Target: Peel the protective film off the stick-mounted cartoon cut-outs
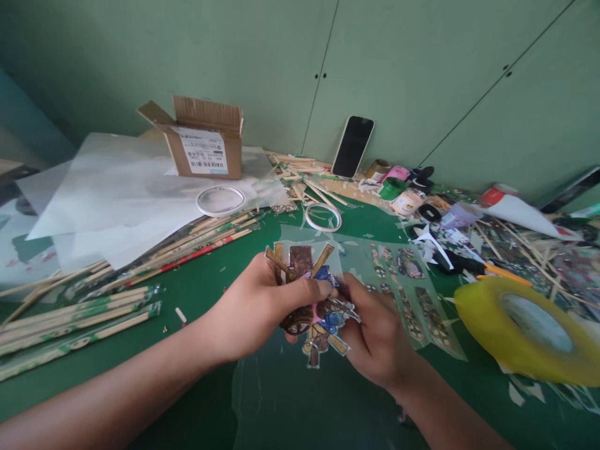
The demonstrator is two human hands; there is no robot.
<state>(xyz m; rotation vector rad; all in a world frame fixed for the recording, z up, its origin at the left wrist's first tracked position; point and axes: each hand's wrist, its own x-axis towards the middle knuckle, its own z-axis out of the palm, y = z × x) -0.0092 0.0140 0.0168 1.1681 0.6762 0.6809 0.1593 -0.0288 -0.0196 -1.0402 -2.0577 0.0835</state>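
A bunch of laminated paper cutouts, brown, blue and pink, is held in front of me over the green table. My left hand grips it from the left, thumb lying across the top. On the right, my right hand closes round its edge, the fingertips partly hidden behind the cutouts. Beyond the right hand lies a clear sheet bearing printed pieces. Another transparent sheet spreads on the table below the hands.
A large yellow tape roll sits at right, near orange-handled scissors and scraps. Wrapped chopsticks lie left. Behind stand an open cardboard box and a leaning phone; two white-rimmed rolls are nearer.
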